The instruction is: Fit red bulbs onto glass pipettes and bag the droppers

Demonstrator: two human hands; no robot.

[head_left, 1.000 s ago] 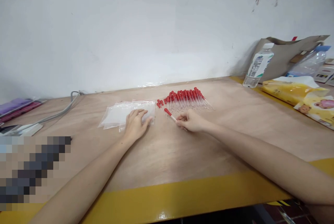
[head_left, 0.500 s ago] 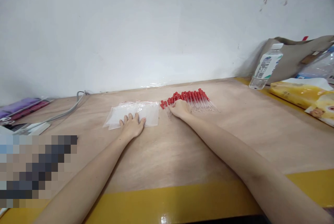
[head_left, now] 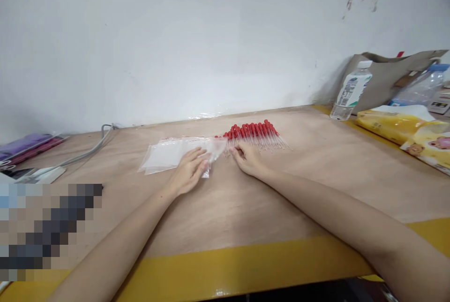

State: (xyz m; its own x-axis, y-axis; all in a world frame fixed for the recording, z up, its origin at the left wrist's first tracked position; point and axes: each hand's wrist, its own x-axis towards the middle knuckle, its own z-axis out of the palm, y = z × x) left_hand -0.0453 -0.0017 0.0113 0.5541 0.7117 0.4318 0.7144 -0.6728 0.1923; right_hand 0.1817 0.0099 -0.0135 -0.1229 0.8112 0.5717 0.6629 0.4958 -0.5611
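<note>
My left hand [head_left: 191, 170] is at the right end of a few overlapping clear plastic bags [head_left: 163, 154]. Its thumb and fingers close about one clear plastic bag, whose right part is raised and creased toward my other hand. My right hand [head_left: 248, 157] sits just right of that bag's raised edge, thumb and fingertips pinched together. Whatever the pinch may hold is too small to make out. Behind it lies a row of thin clear sticks with red bulb-like ends [head_left: 255, 131], the red ends pointing toward the wall. The raised bag partly covers the leftmost ones.
A water bottle [head_left: 351, 91] stands at the right before a grey-beige bag [head_left: 383, 79], beside a yellow packet [head_left: 390, 124]. At the left lie a grey cable [head_left: 86, 154] and purple packages [head_left: 26, 145]. Yellow tape [head_left: 225, 271] runs along the table's front edge.
My left hand has gone from lying flat on the bags to gripping one, whose right part has risen and shifted right. My right hand has drawn back slightly from the red-ended sticks.
</note>
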